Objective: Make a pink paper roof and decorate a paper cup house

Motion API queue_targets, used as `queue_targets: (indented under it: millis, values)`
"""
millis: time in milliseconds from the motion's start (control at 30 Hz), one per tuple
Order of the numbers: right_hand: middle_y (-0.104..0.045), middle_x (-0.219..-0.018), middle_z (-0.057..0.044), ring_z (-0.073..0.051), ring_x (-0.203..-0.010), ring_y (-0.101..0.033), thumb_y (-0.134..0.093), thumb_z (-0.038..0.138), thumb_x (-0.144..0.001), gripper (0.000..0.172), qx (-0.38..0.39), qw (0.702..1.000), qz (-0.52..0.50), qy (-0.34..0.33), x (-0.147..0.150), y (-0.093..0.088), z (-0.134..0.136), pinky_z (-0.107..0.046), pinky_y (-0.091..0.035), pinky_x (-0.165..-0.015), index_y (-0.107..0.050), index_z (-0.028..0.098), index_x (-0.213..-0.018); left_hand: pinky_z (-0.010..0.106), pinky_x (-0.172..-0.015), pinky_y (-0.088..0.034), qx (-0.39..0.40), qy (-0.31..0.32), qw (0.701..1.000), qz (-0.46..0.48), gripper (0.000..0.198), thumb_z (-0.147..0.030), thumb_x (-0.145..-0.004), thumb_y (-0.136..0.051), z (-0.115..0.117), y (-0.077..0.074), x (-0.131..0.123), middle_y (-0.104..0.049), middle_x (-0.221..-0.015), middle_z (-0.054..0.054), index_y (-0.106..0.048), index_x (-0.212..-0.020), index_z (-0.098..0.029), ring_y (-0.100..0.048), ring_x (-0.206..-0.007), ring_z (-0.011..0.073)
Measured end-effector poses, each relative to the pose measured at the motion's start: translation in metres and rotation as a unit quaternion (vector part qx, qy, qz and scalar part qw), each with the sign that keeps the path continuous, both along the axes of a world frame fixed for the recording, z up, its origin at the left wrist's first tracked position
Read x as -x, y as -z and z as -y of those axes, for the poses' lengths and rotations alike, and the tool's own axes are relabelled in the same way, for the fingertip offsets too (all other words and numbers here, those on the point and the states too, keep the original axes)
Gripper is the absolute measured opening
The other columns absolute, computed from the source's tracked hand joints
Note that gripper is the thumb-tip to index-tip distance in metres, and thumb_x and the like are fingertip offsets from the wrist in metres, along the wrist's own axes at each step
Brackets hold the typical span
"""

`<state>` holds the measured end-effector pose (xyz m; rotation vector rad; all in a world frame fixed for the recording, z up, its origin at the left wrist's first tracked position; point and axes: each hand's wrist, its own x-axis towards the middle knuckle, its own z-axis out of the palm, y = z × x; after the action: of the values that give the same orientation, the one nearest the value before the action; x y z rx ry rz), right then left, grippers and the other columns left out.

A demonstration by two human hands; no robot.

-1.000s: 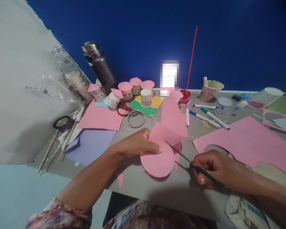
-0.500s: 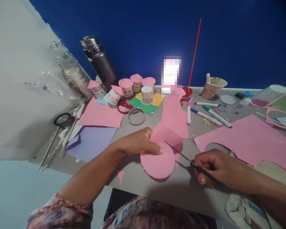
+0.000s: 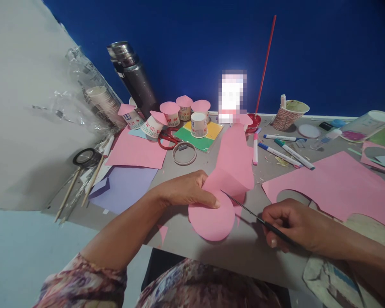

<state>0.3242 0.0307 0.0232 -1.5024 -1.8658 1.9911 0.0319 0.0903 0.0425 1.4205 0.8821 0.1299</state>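
Matt ppr disc [image 3: 213, 221], metal-bladed scissors [image 3: 259, 219], shiny metal flask [image 3: 134, 79], crinkly plstc bag [image 3: 71, 110]

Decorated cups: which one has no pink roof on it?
The cup on the green-and-yellow pack, right in front of a roofed one. Its white top is bare, while the other decorated cups in view wear pink roofs.

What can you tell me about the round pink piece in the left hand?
The round pink piece looks like plain, thin paper or card, its lower edge smoothly curved. The left hand grips its upper part, thumb on top, above the grey table. The scissors reach its upper right edge; whether it is fully cut free, I can't tell.
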Motion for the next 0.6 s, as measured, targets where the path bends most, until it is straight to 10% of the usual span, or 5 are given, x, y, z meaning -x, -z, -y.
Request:
queue_targets:
  millis: [400,600]
  values:
    - [-0.078,-0.070,0.000,-0.012,-0.059,-0.060,-0.051,0.015,-0.072,0.013,-0.015,1.000,-0.001,-0.015,-0.0023,0.0023,0.0005,-0.023,-0.035,-0.054,-0.053,0.021,-0.060,0.029,-0.049,-0.018,-0.002,0.027,0.999,-0.027,0.050,-0.040,-0.071,-0.077,-0.0026,0.0007,0.0020,-0.033,-0.048,-0.003,-0.039,-0.045,-0.022,-0.026,-0.047,0.0091]
    - [-0.065,-0.054,0.002,-0.011,-0.053,-0.052,-0.074,0.038,-0.076,0.027,-0.017,0.999,0.002,0.049,0.0000,0.0063,0.0004,-0.023,-0.033,-0.052,-0.059,0.020,-0.064,0.026,-0.055,-0.036,0.025,-0.088,0.995,0.043,0.031,-0.040,-0.070,-0.083,-0.0023,0.0031,0.0025,-0.058,-0.061,0.000,-0.066,-0.063,-0.015,-0.048,-0.057,0.0125]
